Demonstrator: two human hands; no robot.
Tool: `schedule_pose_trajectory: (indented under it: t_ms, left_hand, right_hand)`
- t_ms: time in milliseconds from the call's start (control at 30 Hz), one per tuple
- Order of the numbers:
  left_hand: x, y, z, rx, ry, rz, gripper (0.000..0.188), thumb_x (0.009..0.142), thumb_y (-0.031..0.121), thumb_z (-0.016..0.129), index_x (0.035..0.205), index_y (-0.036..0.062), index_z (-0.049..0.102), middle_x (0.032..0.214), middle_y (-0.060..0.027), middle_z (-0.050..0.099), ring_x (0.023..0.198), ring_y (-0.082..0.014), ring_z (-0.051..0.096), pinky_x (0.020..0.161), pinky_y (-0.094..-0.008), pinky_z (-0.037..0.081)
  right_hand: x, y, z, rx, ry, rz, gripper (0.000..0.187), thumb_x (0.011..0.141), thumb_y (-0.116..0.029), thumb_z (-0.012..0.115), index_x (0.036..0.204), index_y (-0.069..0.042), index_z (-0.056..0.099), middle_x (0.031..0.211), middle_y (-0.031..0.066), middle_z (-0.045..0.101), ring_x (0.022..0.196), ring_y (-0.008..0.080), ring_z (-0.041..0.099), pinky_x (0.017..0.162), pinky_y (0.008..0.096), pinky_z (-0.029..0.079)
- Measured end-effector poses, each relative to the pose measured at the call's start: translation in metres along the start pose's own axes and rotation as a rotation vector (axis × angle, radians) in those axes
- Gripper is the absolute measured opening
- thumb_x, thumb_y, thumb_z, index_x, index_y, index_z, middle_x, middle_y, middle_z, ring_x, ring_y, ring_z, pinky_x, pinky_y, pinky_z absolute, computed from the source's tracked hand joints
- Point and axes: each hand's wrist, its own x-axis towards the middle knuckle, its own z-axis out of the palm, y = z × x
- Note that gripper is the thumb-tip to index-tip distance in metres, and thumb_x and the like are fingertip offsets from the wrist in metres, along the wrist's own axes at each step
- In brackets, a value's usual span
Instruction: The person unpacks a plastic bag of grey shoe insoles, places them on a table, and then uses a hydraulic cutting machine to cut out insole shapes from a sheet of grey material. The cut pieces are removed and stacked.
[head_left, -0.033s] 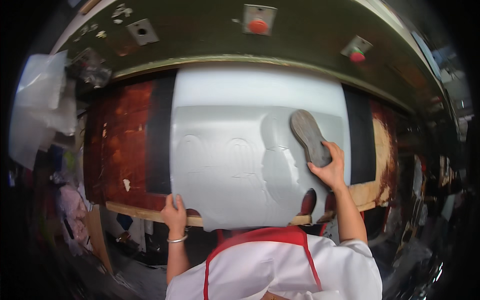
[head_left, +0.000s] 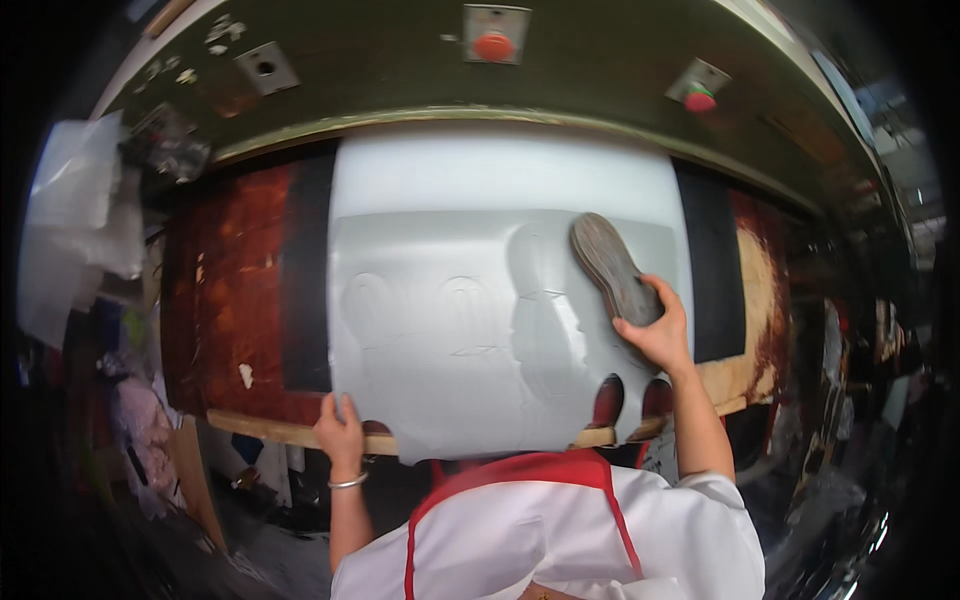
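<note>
My right hand [head_left: 655, 335] grips a grey-brown, sole-shaped cutting die [head_left: 608, 258] by its near end, thumb on one side and fingers on the other. Under the die lies a shiny grey sheet [head_left: 430, 330] with several sole-shaped outlines pressed into it and rounded cut-outs along its near edge. My left hand [head_left: 340, 432] rests at the near left corner of the sheet, by the table's front edge, its fingers stretched out and apart. Whether its fingertips pinch the sheet is unclear.
A white board [head_left: 500, 170] lies beneath the sheet, between dark strips on a worn red-brown table [head_left: 220, 290]. Beyond it spans a green machine beam [head_left: 370, 70] with a red button [head_left: 493, 46] and a smaller red-green one [head_left: 699, 96]. Clear plastic [head_left: 75, 200] hangs at left.
The whole scene shifts slightly left and up in the view. Both hands keep their holds, and the die stays at about the same spot on the sheet.
</note>
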Motion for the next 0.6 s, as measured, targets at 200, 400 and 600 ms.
schedule_pose_trajectory:
  t_ms: [200,400,600]
  left_hand:
    - [-0.015,-0.022,-0.015,-0.269,0.099,0.035,0.018,0.093,0.016,0.056,0.083,0.0012,0.056,0.064,0.0008,0.046,0.06,-0.0085,0.038,0.053,-0.0263,0.033]
    - [0.028,0.021,-0.044,0.082,0.06,0.047,0.017,0.093,0.016,0.056,0.099,0.0008,0.059,0.081,-0.0133,0.062,0.071,-0.0244,0.06,0.067,-0.0334,0.048]
    - [0.032,0.208,0.058,-0.216,-0.055,0.614,0.028,0.084,0.006,0.061,0.112,0.0039,0.061,0.092,-0.0115,0.064,0.081,-0.0217,0.061,0.075,-0.0326,0.048]
  right_hand:
    - [-0.014,0.066,-0.063,0.333,0.208,0.239,0.044,0.066,-0.015,0.082,0.101,-0.001,0.059,0.099,0.0075,0.062,0.096,0.0176,0.058,0.086,0.0304,0.046]
    - [-0.08,0.143,-0.096,-0.372,0.502,0.286,0.071,0.059,-0.023,0.081,0.122,-0.006,0.055,0.112,0.0201,0.057,0.105,0.0365,0.054,0.092,0.0423,0.044]
    - [-0.104,0.12,-0.059,-0.378,0.539,-0.062,0.068,0.07,-0.021,0.075,0.133,-0.009,0.051,0.096,0.0166,0.062,0.089,0.0308,0.06,0.08,0.0405,0.048]
